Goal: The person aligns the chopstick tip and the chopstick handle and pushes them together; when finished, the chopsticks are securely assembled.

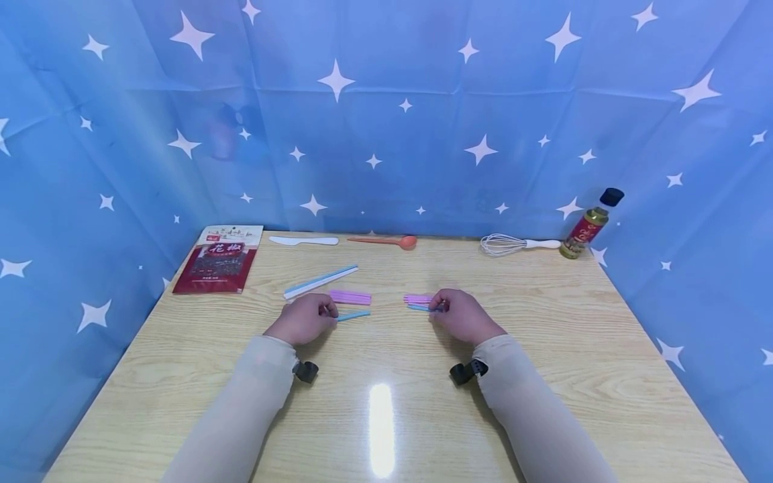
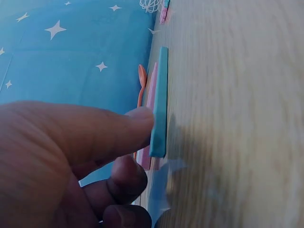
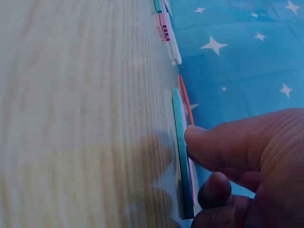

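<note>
Pinching a short blue plastic strip (image 1: 353, 315) at its near end, the left hand (image 1: 304, 319) steadies it flat on the wooden table (image 1: 543, 349), while the right hand (image 1: 461, 315) grips a second blue strip (image 1: 418, 308) beside small pink strips (image 1: 417, 298).

Blue strip (image 1: 353, 315), pink strips (image 1: 350, 297), white-starred blue backdrop (image 1: 386, 134), pale wood-grain table (image 1: 543, 349)

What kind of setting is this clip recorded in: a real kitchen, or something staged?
Likely a staged recording booth, not a kitchen. A star-print blue cloth walls in a bare wooden table on three sides, and the whisk, oil bottle and spice packet are lined up along its far edge like props.
</note>
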Demonstrator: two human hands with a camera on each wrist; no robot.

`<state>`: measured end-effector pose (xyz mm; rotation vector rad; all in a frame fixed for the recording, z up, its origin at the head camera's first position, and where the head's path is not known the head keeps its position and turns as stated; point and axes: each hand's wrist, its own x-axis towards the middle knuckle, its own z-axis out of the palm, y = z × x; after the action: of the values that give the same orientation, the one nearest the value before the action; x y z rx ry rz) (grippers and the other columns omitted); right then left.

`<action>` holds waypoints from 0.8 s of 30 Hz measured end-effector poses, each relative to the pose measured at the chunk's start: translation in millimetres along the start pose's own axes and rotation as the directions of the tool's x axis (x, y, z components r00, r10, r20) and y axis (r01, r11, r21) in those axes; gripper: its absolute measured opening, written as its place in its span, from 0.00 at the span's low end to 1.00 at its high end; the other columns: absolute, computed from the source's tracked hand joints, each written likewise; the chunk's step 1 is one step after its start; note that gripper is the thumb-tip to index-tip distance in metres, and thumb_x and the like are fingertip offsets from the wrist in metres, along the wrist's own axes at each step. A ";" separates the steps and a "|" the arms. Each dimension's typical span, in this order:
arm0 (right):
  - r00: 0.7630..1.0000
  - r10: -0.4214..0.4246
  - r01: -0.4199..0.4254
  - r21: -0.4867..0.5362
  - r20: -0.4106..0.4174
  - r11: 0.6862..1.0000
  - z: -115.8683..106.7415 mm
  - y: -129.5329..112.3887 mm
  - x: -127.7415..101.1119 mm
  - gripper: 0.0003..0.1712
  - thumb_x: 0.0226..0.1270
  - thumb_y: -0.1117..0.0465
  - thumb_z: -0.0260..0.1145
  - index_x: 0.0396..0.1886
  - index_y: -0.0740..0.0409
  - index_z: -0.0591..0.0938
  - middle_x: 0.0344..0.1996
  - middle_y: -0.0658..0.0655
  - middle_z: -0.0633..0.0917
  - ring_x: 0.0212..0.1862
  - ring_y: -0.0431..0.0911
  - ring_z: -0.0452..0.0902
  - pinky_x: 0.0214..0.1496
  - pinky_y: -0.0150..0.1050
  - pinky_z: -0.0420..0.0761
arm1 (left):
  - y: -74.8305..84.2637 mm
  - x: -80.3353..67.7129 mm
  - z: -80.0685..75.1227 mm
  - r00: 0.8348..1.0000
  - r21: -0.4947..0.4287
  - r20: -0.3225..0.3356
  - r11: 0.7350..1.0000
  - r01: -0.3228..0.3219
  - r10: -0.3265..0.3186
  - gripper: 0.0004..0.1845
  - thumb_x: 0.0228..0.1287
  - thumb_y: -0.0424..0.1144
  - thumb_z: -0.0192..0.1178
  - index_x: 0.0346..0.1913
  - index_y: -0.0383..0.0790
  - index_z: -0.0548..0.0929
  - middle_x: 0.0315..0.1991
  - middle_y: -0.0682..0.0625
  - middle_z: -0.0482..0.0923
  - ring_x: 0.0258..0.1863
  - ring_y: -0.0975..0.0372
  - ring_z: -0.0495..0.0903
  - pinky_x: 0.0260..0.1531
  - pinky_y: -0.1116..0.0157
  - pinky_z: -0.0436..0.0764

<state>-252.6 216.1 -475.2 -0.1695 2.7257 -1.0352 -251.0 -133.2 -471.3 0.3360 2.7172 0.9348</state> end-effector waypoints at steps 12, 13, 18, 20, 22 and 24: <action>0.999 0.050 -0.049 -0.089 0.014 0.995 0.1 -2.9 -1.4 0.05 0.72 0.62 0.70 0.35 0.56 0.82 0.33 0.55 0.81 0.33 0.48 0.74 0.33 0.40 0.74 | -1.5 0.7 0.1 0.999 0.036 0.027 0.999 0.019 -0.020 0.05 0.71 0.35 0.65 0.34 0.47 0.83 0.30 0.53 0.78 0.33 0.58 0.75 0.59 0.39 0.65; 0.999 0.050 -0.048 -0.101 0.019 0.994 0.3 -3.0 -1.6 0.05 0.72 0.62 0.69 0.34 0.56 0.82 0.32 0.54 0.81 0.32 0.48 0.74 0.33 0.40 0.74 | -1.5 0.9 0.1 0.999 0.034 0.026 0.999 0.019 -0.020 0.06 0.71 0.35 0.65 0.34 0.46 0.83 0.30 0.53 0.78 0.32 0.58 0.75 0.58 0.40 0.67; 0.999 -0.018 0.023 -0.102 0.048 0.995 2.1 -3.9 -1.4 0.06 0.75 0.63 0.67 0.34 0.55 0.81 0.29 0.53 0.79 0.30 0.46 0.73 0.33 0.40 0.73 | -3.2 2.7 2.0 1.000 -0.020 0.021 1.000 -0.023 0.023 0.04 0.73 0.36 0.63 0.37 0.44 0.82 0.33 0.51 0.77 0.32 0.59 0.75 0.39 0.58 0.74; 0.995 -0.080 0.084 -0.062 0.062 0.995 2.6 -5.2 -1.4 0.06 0.76 0.63 0.66 0.35 0.55 0.81 0.30 0.53 0.79 0.31 0.46 0.72 0.34 0.40 0.73 | -3.6 3.5 2.7 0.998 -0.069 0.018 0.996 -0.052 0.053 0.04 0.75 0.36 0.63 0.38 0.44 0.82 0.35 0.51 0.78 0.34 0.59 0.75 0.36 0.61 0.75; 0.987 -0.147 0.148 -0.010 0.071 0.989 2.6 -7.1 -1.8 0.05 0.78 0.63 0.65 0.37 0.55 0.81 0.31 0.52 0.78 0.32 0.46 0.72 0.36 0.40 0.73 | -3.5 4.6 3.0 0.996 -0.116 0.010 0.990 -0.084 0.086 0.03 0.75 0.35 0.62 0.40 0.43 0.82 0.36 0.50 0.79 0.35 0.59 0.76 0.37 0.62 0.76; 0.978 -0.198 0.194 0.053 0.070 0.979 2.7 -9.4 -2.5 0.03 0.79 0.63 0.64 0.40 0.55 0.82 0.33 0.52 0.79 0.34 0.47 0.72 0.38 0.41 0.74 | -2.8 5.4 3.0 0.993 -0.161 0.006 0.981 -0.113 0.115 0.02 0.76 0.35 0.62 0.41 0.43 0.82 0.36 0.50 0.80 0.34 0.59 0.76 0.36 0.61 0.77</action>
<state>-249.2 207.8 -470.5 -0.4687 2.6555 -1.1173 -255.5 -132.0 -476.2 0.4689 2.6105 1.1680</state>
